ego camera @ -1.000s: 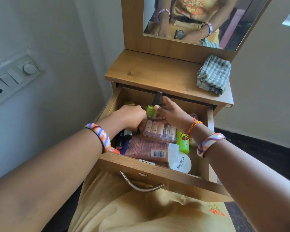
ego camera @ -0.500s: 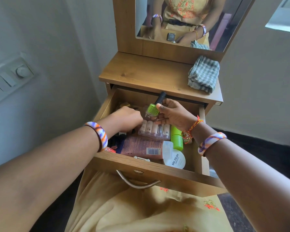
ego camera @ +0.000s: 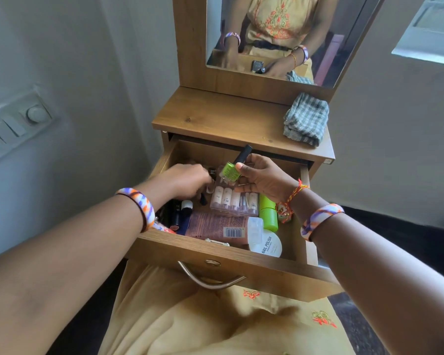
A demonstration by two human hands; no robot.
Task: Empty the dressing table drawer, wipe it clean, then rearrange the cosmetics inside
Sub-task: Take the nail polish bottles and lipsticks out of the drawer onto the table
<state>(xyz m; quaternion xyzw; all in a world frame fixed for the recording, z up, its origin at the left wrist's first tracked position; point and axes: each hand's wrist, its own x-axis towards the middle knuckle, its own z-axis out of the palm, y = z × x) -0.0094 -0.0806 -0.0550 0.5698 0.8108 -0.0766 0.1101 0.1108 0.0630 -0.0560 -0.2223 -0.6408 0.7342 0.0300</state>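
The wooden drawer point(ego camera: 223, 271) stands pulled open and holds several cosmetics. My right hand point(ego camera: 263, 176) grips a green nail polish bottle point(ego camera: 231, 170) with a black cap, lifted above the drawer's back half. My left hand point(ego camera: 183, 179) reaches into the back left of the drawer, blurred, fingers curled down among small dark items; whether it grips one I cannot tell. Below lie a clear case of small bottles point(ego camera: 235, 201), a pink tube point(ego camera: 219, 228), a green cylinder point(ego camera: 268, 213), a white nail polish remover tub point(ego camera: 268, 244) and dark lipsticks point(ego camera: 176, 212).
A folded checked cloth point(ego camera: 305, 119) lies on the right of the dressing table top point(ego camera: 215, 116). The mirror point(ego camera: 279, 34) rises behind it. A switch panel point(ego camera: 15, 124) is on the left wall. My lap in yellow fabric point(ego camera: 215, 324) sits under the drawer.
My right hand has raised the green bottle slightly and tilted it. My left hand has shifted further toward the back left of the drawer. The camera has tilted up a little.
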